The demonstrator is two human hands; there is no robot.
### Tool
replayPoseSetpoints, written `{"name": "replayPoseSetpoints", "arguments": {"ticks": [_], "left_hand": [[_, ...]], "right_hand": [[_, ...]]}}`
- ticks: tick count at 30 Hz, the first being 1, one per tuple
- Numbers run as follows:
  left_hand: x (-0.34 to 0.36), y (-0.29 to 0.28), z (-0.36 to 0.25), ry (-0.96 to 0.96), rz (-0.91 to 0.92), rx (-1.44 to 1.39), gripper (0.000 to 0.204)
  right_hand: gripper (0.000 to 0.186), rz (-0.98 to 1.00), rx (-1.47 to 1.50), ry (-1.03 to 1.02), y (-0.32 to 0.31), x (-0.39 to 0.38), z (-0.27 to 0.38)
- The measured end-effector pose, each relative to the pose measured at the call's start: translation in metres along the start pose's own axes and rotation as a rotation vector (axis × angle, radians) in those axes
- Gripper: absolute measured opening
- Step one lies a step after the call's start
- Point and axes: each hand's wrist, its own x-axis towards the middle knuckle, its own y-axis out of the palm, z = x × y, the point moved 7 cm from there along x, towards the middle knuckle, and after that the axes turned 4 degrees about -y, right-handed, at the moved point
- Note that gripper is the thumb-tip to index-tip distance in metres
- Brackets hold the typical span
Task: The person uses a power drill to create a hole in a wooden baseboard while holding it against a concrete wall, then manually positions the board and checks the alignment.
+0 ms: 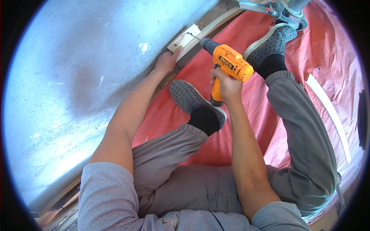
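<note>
At upper centre, my left hand (167,59) grips the lower end of a short white board (182,40) lying along a curved pale strip (219,19) beside the light blue surface. My right hand (229,84) is closed round the handle of an orange and black cordless drill (231,61), its finger near the trigger. The drill's thin bit points left at the board, its tip on or very near the board's upper part; I cannot tell if it has entered it.
A large pale blue surface (69,77) fills the left side. My legs and dotted grey shoes (185,96) are on a red sheet (262,127). A metal fitting (287,11) stands at top right, beside my right shoe. A curved white strip (329,107) lies at the right.
</note>
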Motion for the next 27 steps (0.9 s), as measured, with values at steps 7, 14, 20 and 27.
{"name": "replayPoseSetpoints", "arguments": {"ticks": [7,14,20,27], "left_hand": [[0.002,0.000,0.005,-0.049,0.023,-0.103,0.099],[0.011,0.002,0.019,-0.091,0.037,-0.106,0.099],[0.013,0.002,0.021,-0.071,0.011,-0.092,0.098],[0.012,0.001,0.020,-0.058,0.009,-0.098,0.099]], "right_hand": [[0.017,0.003,-0.057,-0.001,0.000,0.001,0.006],[0.018,0.012,-0.039,-0.011,0.005,0.004,0.004],[0.019,0.001,-0.022,-0.013,0.003,0.006,0.003],[0.019,0.021,-0.027,-0.014,0.003,0.006,0.005]]}}
